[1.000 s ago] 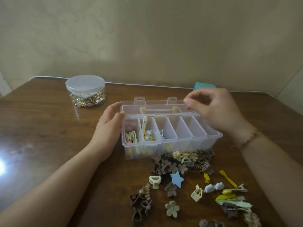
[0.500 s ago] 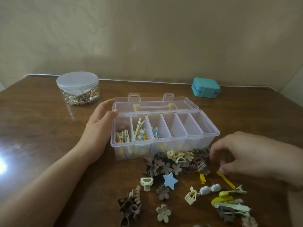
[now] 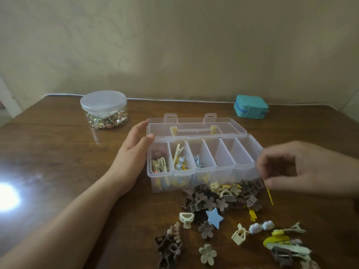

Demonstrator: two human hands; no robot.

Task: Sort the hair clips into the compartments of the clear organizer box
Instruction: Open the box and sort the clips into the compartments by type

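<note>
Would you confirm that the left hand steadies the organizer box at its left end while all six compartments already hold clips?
Not quite. The head view shows the left hand at the left end of the organizer box, but only the three left compartments hold clips; the three right compartments look empty.

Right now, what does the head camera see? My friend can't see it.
The right hand pinches a thin yellow clip beside a clear organizer box, while the left hand steadies the box's end. Loose hair clips lie in front.
</note>
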